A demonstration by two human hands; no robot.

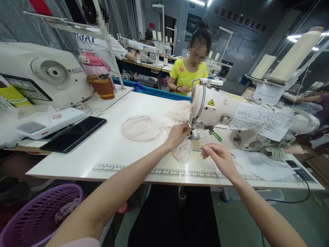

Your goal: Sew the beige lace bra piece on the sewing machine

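A white sewing machine [218,108] stands on the white table [115,147]. Pale pink lace fabric [144,127] lies spread to the left of its needle, and a smaller lace piece [183,151] lies just before the needle plate [194,135]. My left hand [178,134] pinches the fabric right at the needle, fingertips touching the presser foot area. My right hand [218,158] hovers just right of the lace piece, thumb and forefinger pinched together; whether a thread is between them I cannot tell.
A black tablet [74,133] and a white device [48,121] lie at the table's left. A purple basket [38,216] sits below left. Green-handled snips [217,136] lie by the machine. Paper sheets [259,120] hang on it. A person in yellow [189,73] sits opposite.
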